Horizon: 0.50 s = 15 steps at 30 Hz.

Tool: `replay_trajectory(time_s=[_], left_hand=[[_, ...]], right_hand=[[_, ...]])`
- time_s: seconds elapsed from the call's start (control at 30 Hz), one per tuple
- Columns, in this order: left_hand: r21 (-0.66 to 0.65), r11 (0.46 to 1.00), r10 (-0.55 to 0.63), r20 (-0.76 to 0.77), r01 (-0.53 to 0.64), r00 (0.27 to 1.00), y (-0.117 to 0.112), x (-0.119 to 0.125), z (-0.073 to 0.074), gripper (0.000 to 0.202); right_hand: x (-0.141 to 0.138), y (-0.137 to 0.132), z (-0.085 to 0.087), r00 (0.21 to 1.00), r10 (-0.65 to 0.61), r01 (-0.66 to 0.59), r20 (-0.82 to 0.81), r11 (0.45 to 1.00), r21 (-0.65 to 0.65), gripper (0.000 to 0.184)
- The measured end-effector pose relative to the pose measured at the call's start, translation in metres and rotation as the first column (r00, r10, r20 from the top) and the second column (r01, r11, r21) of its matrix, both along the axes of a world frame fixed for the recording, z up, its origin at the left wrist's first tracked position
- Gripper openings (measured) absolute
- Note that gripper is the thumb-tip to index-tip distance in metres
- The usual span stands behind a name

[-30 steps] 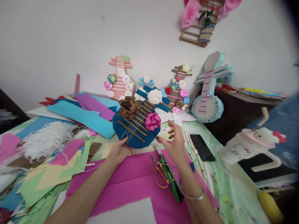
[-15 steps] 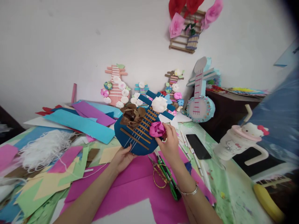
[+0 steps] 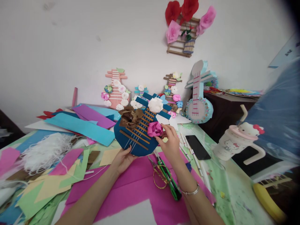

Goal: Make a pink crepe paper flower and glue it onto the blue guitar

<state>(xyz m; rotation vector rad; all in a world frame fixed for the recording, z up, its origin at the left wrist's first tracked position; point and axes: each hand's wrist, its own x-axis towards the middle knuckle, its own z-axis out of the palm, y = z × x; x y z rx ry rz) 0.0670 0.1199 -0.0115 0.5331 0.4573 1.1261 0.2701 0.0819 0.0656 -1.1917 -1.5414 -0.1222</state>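
A dark blue card lute (image 3: 138,135) with brown strips and white strings is held up, tilted, above the table. Its lower edge rests in my left hand (image 3: 123,160), thumb on the front and fingers behind. On its face are a brown paper flower (image 3: 130,117), a white paper flower (image 3: 155,105) and a small blue leaf shape near the neck. My right hand (image 3: 170,140) pinches a magenta paper flower (image 3: 154,129) against the lute's right side. Whether that flower is fixed there I cannot tell.
Below lie gold-handled scissors (image 3: 162,177) and a green cutter (image 3: 172,181) on magenta paper (image 3: 131,184). White string (image 3: 48,151) and paper scraps (image 3: 47,193) fill the left. A phone (image 3: 198,147) and lidded cup (image 3: 234,142) stand right; decorated lutes (image 3: 199,106) lean behind.
The whole view has shifted slightly. Both hands keep their hold, and the lute and magenta flower stay nearly the same against each other.
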Motion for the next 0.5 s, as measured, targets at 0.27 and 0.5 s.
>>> replay_trajectory(time_s=[0.27, 0.5], left_hand=[[-0.025, 1.000, 0.006, 0.032, -0.005, 0.999, 0.003, 0.000, -0.002, 0.049], [-0.058, 0.998, 0.038, 0.076, -0.034, 0.996, 0.006, -0.001, -0.005, 0.051]], right_hand=[[0.002, -0.003, 0.002, 0.999, 0.032, -0.032, -0.018, 0.999, 0.034, 0.025], [-0.001, -0.030, 0.036, 0.956, 0.014, 0.052, -0.292, 0.975, 0.218, 0.026]])
